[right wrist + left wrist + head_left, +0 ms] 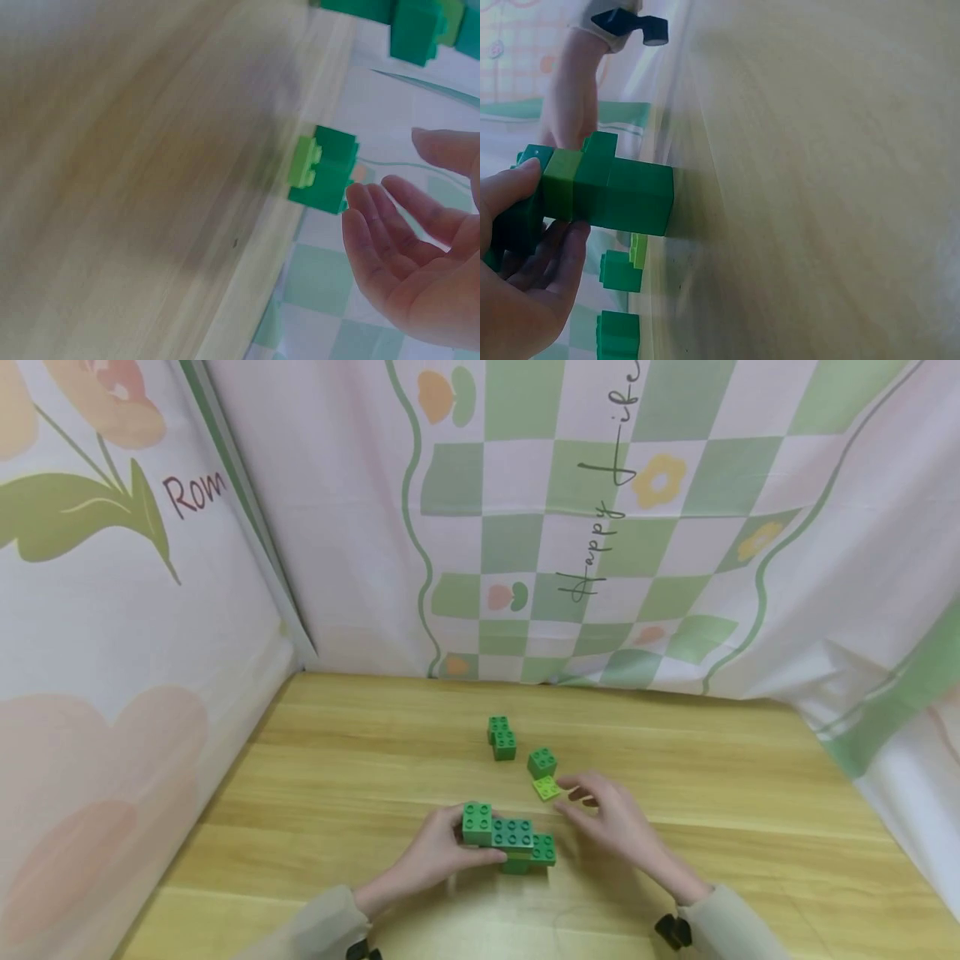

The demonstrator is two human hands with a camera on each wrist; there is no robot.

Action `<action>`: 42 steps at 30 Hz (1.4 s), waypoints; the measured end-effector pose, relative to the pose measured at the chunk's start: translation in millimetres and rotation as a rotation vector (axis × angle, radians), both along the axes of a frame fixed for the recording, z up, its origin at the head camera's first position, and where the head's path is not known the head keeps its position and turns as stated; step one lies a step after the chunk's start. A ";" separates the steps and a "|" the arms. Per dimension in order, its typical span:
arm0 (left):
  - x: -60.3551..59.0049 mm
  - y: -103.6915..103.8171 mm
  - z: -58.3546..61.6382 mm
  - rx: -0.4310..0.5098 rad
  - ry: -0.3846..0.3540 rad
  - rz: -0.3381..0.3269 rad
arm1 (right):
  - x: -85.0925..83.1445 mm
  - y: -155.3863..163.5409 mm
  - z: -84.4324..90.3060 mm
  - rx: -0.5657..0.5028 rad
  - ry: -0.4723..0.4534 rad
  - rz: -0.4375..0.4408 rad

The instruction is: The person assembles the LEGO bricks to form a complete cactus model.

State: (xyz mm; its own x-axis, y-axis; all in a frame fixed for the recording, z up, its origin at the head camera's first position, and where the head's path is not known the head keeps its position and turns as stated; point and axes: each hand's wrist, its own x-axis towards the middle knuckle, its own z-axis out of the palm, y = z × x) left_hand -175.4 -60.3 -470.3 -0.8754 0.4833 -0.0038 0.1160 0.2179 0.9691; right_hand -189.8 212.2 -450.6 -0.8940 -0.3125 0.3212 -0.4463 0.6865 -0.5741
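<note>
At the far left hangs a white cloth [82, 635] printed with large flowers and the letters "Rom". Moving right along the wood-grain worktop [337, 735], a pale sleeve [326, 922] leads to the left hand [442, 853], which grasps a joined stack of bricks [513, 833], its thumb along the near side and its fingers on the other. The stack has a green brick at its upper left, a darker green brick beside it, a lime layer beneath, and more green bricks below and to the right; whether its base touches the worktop I cannot tell. Farther from the person stand two green bricks [502, 740], close together with studs up. To their right is a single green brick [542, 763], and just in front of it a thin lime plate [546, 788]. Next comes the right hand [611, 822], released and holding nothing, thumb and fingers spread apart just beside the lime plate. Its pale sleeve [731, 927] has a black fitting [673, 932] at the cuff. Behind everything hangs a green-and-white checked curtain [513, 543] lettered "Happy Life"
</note>
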 end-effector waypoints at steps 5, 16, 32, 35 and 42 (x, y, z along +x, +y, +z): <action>0.0 -0.3 -0.1 0.005 -0.009 -0.008 | -12.2 3.1 -4.7 0.033 -0.117 -0.041; 0.2 0.3 0.4 -0.005 -0.001 -0.008 | -28.9 1.7 -7.9 0.134 -0.214 -0.090; -0.7 -0.1 -0.1 -0.008 0.006 -0.002 | -43.4 -10.6 -15.1 0.174 -0.320 -0.173; -0.6 -0.1 0.3 -0.010 0.005 0.002 | -43.8 -13.8 -14.7 0.172 -0.335 -0.184; -1.1 -0.1 0.4 -0.012 -0.002 0.001 | -46.0 -15.7 -17.0 0.202 -0.329 -0.187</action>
State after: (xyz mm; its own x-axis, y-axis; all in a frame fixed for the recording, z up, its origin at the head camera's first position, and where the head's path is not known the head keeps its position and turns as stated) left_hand -176.5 -60.4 -470.0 -0.8760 0.4821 -0.0117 0.1137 0.2301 0.9665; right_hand -235.8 196.5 -467.6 -0.9858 -0.1625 -0.0421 -0.1186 0.8516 -0.5106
